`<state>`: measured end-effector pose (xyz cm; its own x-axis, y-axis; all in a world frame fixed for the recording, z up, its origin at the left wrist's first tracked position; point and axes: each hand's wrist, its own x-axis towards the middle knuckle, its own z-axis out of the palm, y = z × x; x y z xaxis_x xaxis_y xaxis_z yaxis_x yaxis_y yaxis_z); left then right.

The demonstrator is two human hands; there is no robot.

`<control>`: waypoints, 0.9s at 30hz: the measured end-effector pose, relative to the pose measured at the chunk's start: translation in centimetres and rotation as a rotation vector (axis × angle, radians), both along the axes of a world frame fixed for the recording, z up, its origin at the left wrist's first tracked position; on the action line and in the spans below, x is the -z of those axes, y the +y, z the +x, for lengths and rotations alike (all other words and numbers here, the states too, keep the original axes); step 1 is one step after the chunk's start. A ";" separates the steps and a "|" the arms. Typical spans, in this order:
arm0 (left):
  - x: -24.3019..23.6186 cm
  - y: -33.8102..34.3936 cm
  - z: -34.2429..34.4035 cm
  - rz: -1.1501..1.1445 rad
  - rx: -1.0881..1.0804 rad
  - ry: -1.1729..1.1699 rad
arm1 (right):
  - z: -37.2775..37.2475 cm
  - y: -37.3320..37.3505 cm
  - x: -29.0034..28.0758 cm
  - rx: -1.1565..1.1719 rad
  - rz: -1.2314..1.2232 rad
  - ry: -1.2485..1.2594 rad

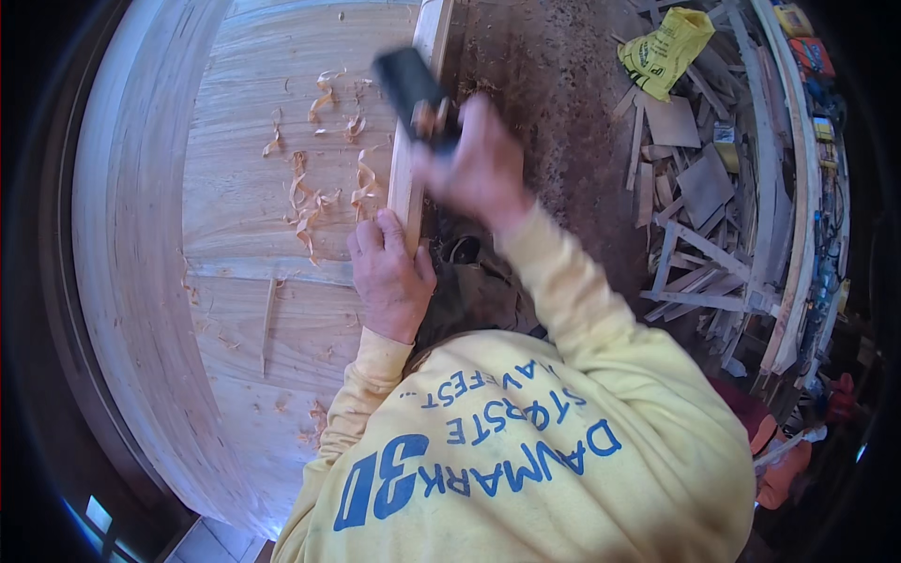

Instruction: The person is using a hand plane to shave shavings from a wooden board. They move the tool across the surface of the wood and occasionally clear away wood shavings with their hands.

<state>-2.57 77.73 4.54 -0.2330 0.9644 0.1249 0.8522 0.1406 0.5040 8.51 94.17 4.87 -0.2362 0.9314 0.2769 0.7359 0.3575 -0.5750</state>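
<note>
A dark hand plane [406, 83], blurred by motion, is in my right hand [483, 164], whose fingers wrap round its rear end. It is over the long pale wooden strip [405, 178] that runs along the right edge of the wooden panel [239, 113]; whether it touches the strip cannot be made out. Closer to my body, my left hand [389, 281] grips the near end of that strip, fingers over its top and thumb on the right side. Curled wood shavings [302, 202] lie on the panel to the left of both hands.
A thin wood sliver [269, 324] lies on the panel's near part. To the right is a brown floor [572, 122]. Farther right, a pile of wood offcuts [699, 188] has a yellow bag [668, 52] on top, beside a long bench-like edge [798, 235] with small items.
</note>
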 end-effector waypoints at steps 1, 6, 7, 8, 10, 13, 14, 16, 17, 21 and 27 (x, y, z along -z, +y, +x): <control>-0.1 0.0 0.2 0.017 -0.006 -0.009 | -0.8 4.2 0.0 0.118 -0.005 0.015; 0.3 1.0 0.3 0.055 0.015 -0.002 | -1.1 19.6 -2.6 0.273 -0.212 0.128; 0.4 0.8 0.0 0.029 -0.010 0.007 | -1.9 17.4 -2.6 0.152 -0.197 0.114; 0.3 0.4 0.3 0.005 -0.016 0.002 | -1.5 14.9 -2.3 0.050 -0.178 0.087; 0.1 0.3 0.4 0.006 -0.017 -0.001 | -0.5 8.2 0.8 0.062 -0.149 0.006; -0.2 0.3 0.1 0.008 0.000 -0.007 | 1.4 -2.0 0.5 -0.056 -0.123 0.025; -0.4 0.1 0.0 -0.005 0.013 -0.010 | 1.5 -2.6 -0.1 -0.094 -0.166 0.018; -0.1 0.1 0.2 0.013 0.005 -0.018 | 0.3 3.0 0.0 0.042 -0.125 0.021; -0.2 0.1 0.3 0.032 -0.002 -0.031 | -0.2 7.9 0.0 0.130 -0.111 0.047; -0.3 1.1 1.0 0.058 0.049 -0.040 | 2.0 26.8 -0.7 0.306 -0.015 0.009; 0.3 0.4 0.2 0.023 -0.010 -0.028 | -0.1 11.6 1.2 0.031 0.025 0.081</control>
